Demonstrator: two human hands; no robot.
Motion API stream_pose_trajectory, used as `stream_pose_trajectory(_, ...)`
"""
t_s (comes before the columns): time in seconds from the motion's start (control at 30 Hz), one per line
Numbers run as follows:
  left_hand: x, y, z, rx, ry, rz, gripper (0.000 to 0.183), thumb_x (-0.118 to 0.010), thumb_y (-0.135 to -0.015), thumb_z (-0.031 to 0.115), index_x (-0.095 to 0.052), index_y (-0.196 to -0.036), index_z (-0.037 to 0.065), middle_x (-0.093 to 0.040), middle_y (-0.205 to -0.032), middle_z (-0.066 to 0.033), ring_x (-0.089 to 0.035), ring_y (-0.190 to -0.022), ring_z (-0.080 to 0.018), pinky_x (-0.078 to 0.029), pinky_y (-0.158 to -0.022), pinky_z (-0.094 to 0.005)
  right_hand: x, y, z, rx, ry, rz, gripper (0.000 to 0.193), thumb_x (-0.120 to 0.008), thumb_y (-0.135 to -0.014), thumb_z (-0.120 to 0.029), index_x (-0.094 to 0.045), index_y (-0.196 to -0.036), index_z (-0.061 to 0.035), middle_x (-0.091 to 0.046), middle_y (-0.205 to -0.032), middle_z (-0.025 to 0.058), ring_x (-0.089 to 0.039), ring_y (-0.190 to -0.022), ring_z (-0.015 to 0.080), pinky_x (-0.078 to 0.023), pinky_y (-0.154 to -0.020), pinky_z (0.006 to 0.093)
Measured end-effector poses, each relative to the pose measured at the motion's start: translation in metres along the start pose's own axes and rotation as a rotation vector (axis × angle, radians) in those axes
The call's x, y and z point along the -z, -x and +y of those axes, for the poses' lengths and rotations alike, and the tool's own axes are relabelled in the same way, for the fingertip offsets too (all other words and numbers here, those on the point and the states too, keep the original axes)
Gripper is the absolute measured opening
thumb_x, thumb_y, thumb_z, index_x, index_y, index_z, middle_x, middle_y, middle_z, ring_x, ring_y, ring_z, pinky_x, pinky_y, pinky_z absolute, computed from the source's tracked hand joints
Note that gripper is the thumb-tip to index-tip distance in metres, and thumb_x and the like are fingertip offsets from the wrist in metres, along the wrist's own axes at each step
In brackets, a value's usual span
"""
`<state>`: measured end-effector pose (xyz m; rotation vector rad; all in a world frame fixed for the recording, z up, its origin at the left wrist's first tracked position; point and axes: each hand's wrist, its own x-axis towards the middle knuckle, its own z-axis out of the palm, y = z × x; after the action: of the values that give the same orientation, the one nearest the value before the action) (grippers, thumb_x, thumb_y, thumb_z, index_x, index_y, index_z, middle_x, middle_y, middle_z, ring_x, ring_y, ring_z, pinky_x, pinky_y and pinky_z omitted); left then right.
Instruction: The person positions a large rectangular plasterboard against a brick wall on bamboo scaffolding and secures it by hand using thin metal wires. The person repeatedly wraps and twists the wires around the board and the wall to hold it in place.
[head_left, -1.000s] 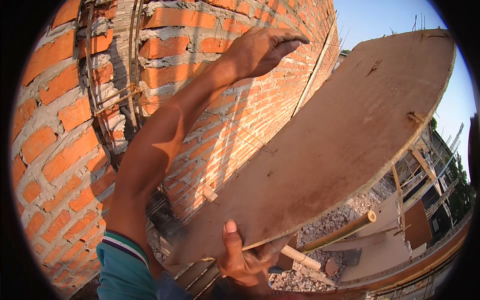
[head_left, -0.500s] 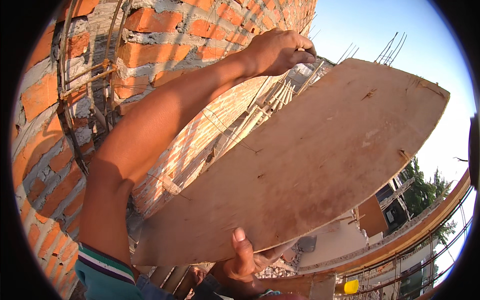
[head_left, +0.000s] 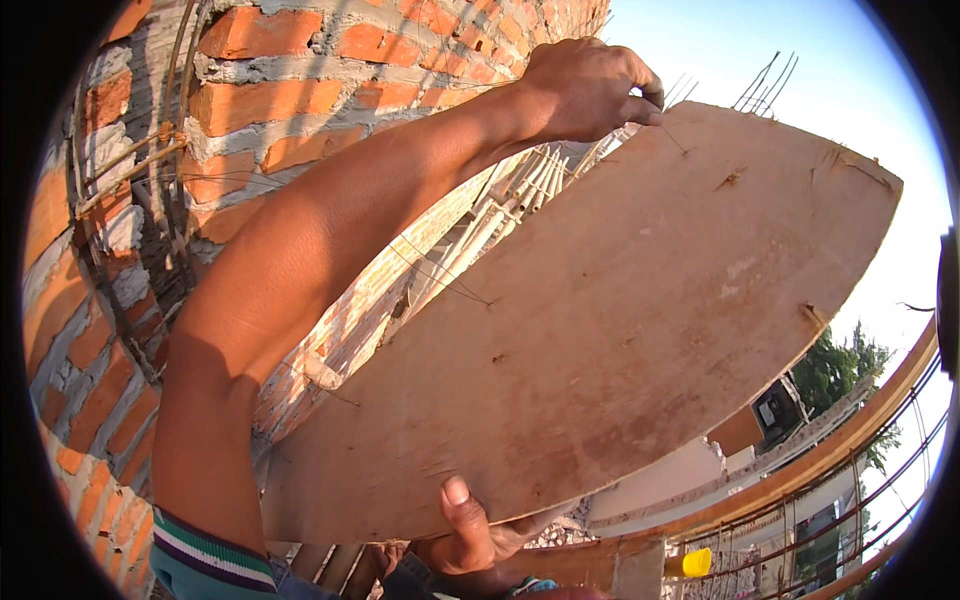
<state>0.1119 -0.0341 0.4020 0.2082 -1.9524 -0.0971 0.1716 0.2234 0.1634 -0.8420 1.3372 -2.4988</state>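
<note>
Nearer the board's upper corner than half a second ago, a person's left hand (head_left: 585, 90) reaches across the head camera's view, its bent fingers pinched on a thin wire (head_left: 675, 135) that runs down to the face of the brown board (head_left: 590, 330). Below, the right hand (head_left: 470, 540) grasps the lower edge of that board, thumb laid on the near face and the other fingers curled behind. Worn and splintered in spots, the board slants from lower left to upper right, between the person and a sunlit brick wall (head_left: 265, 110). Bamboo poles (head_left: 530, 190) show past its upper edge. A teal sleeve (head_left: 215, 575) with a striped cuff ends below the left elbow; at lower right sits a yellow object (head_left: 690, 563).
</note>
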Motion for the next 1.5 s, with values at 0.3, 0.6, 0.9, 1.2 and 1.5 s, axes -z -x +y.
stream_pose_trajectory(0.3, -0.004, -0.005, -0.002, -0.015, 0.047, -0.018, 0.035, -0.067, -0.097, 0.043, -0.079, -0.111, 0.013, -0.073, -0.095, -0.0072, -0.068, -0.092, -0.0213, -0.051, -0.086, -0.0392, 0.009, -0.005, 0.002, 0.027, 0.037, -0.119, 0.103, -0.080, -0.079, -0.009, -0.014, -0.159, 0.0003, -0.037, -0.151, 0.0249, -0.047, -0.131, 0.0355, -0.043, -0.107, 0.0493)
stream_pose_trajectory(0.6, -0.006, -0.005, -0.005, -0.005, 0.059, 0.004, 0.035, -0.064, -0.101, 0.040, -0.079, -0.111, 0.010, -0.065, -0.077, -0.0027, -0.060, -0.073, -0.0144, -0.049, -0.076, -0.0360, 0.026, -0.015, 0.012, 0.239, 0.173, -0.370, 0.100, -0.073, -0.088, -0.007, -0.003, -0.158, 0.0016, -0.030, -0.151, 0.0281, -0.048, -0.130, 0.0363, -0.046, -0.103, 0.0486)
stream_pose_trajectory(0.9, -0.012, -0.009, -0.007, -0.047, 0.061, -0.020, 0.034, -0.063, -0.101, 0.038, -0.078, -0.110, 0.008, -0.070, -0.080, -0.0059, -0.064, -0.075, -0.0148, -0.051, -0.077, -0.0367, 0.014, -0.009, -0.001, 0.079, 0.154, -0.257, 0.085, -0.074, -0.085, -0.010, -0.023, -0.152, 0.0030, -0.043, -0.143, 0.0253, -0.052, -0.125, 0.0353, -0.046, -0.102, 0.0488)
stream_pose_trajectory(1.2, -0.007, -0.016, -0.003, 0.039, 0.073, -0.074, 0.033, -0.067, -0.098, 0.041, -0.077, -0.116, 0.016, -0.076, -0.114, -0.0052, -0.071, -0.105, -0.0210, -0.053, -0.096, -0.0390, 0.010, -0.003, 0.001, -0.076, 0.028, -0.090, 0.114, -0.080, -0.069, -0.001, -0.016, -0.163, -0.0113, -0.036, -0.156, 0.0177, -0.040, -0.140, 0.0352, -0.033, -0.117, 0.0522)
stream_pose_trajectory(1.5, 0.030, -0.016, 0.020, -0.007, 0.124, -0.183, 0.036, -0.063, -0.098, 0.034, -0.075, -0.115, 0.005, -0.076, -0.105, -0.0145, -0.071, -0.100, -0.0251, -0.055, -0.090, -0.0434, 0.016, -0.004, -0.001, -0.093, 0.065, -0.177, 0.114, -0.079, -0.071, 0.001, -0.014, -0.163, -0.0128, -0.036, -0.157, 0.0160, -0.039, -0.142, 0.0343, -0.031, -0.119, 0.0522)
